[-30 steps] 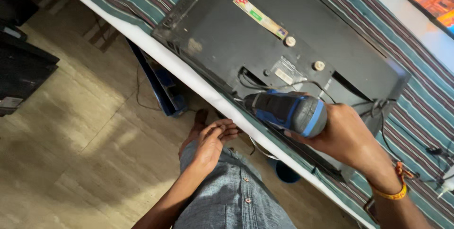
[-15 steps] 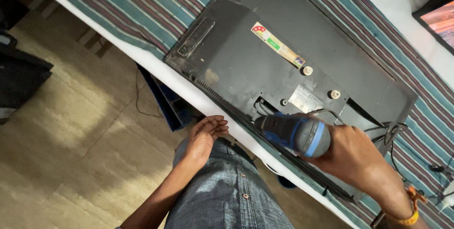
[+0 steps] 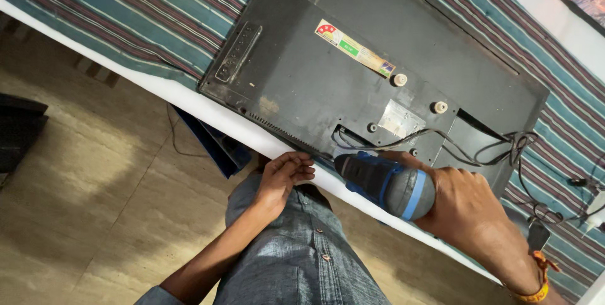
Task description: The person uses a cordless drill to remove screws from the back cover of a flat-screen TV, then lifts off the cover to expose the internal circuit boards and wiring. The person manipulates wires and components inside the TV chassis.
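Head | right hand [image 3: 469, 201] grips drill [image 3: 384, 182] | at television back [image 3: 378, 65]

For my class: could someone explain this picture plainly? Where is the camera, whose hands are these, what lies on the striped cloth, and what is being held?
The camera sits on a person's head and looks down, so you see their own arms and grey shirt. A flat dark television lies face down on a striped cloth covering a table, with black cables trailing from its back. The right hand grips a blue and grey cordless screwdriver, its front end pointed at the television's lower edge. The left hand rests at the table's edge, holding nothing that shows. Below is a tiled floor.
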